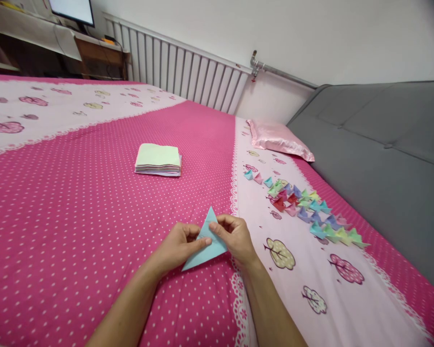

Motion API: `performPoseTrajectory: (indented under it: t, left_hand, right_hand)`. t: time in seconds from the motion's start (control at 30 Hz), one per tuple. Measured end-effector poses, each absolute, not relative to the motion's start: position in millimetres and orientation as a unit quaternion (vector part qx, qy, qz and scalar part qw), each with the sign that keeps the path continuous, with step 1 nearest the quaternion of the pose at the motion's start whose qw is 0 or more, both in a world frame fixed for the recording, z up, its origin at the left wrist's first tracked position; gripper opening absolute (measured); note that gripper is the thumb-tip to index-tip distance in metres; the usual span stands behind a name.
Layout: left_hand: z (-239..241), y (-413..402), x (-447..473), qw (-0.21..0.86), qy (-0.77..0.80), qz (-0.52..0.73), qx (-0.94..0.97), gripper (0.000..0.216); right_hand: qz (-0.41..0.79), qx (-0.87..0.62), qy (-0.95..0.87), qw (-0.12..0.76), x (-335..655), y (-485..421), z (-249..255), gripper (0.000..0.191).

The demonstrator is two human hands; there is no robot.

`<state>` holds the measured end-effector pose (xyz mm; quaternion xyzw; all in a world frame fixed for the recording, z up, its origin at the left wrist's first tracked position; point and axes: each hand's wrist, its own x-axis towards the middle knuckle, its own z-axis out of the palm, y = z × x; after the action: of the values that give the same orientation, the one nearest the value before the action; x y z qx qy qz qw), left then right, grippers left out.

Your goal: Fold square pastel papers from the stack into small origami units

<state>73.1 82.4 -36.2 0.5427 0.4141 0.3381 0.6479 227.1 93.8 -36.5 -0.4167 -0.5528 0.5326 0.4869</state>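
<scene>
Paper stack [158, 160] sits left of centre, at lower centre your left hand [179, 246] and right hand [235, 237] both pinch the light-blue paper triangle [207, 246] on the bedspread [75, 217], mid-fold I'd say, edges want aligning before creasing, folded pieces [307, 207] lie right.

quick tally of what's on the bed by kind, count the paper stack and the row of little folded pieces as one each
light blue folded paper triangle, held by left hand and right hand: 1
stack of pastel square paper sheets: 1
shiny pink satin pillow: 1
row of small multicoloured folded paper pieces: 1
total: 4
</scene>
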Motion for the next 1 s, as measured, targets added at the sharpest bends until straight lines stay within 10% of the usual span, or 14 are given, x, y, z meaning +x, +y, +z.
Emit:
performPoseTrajectory:
  t: [1.0]
  left_hand:
    - [-40.5,84.5,73.3,0.649,0.429,0.312,0.546,0.033]
  right_hand:
    - [0.530,-0.427,-0.514,0.523,225.2,97.2,-38.8,0.022]
